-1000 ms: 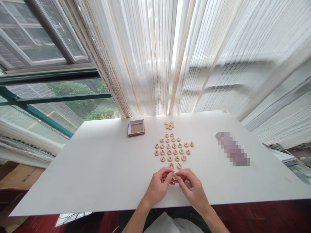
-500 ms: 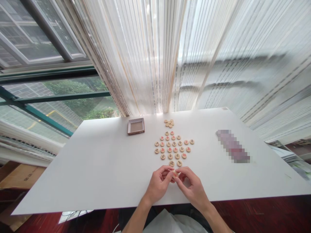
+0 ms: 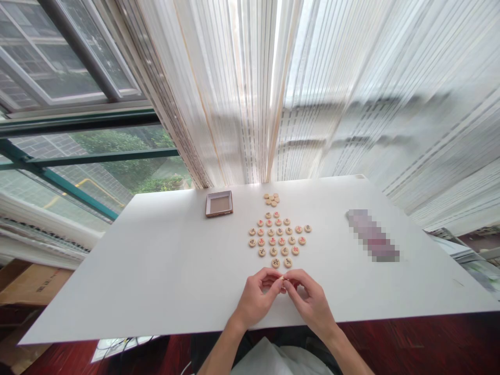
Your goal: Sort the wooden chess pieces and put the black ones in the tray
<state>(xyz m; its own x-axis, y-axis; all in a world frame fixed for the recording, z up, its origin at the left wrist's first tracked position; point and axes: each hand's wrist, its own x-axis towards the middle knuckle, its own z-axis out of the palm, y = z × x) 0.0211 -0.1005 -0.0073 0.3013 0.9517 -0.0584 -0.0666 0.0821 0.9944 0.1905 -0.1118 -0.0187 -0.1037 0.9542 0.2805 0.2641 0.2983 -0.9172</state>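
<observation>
Between the fingertips of both hands is a round wooden Chinese chess piece (image 3: 282,278), mostly covered by the fingers. My left hand (image 3: 255,297) pinches it from the left and my right hand (image 3: 307,296) from the right, close above the near part of the table. Just beyond them lie two pieces with black characters, a left one (image 3: 275,263) and a right one (image 3: 288,262). Several more chess pieces (image 3: 272,241), marked in red or black, are laid flat in spaced rows behind these. A small cluster of pale pieces (image 3: 271,199) sits farther back, with no characters visible.
The white table (image 3: 164,271) reaches to the striped curtain (image 3: 250,104). An open shallow box (image 3: 219,203) stands at the back left. A blurred-out purplish object (image 3: 373,235) lies on the right. A cardboard box (image 3: 33,281) is beyond the left edge.
The held chess piece has turned in the fingers: its red-marked face showed before and now only a thin edge does. Both hands stay in nearly the same place.
</observation>
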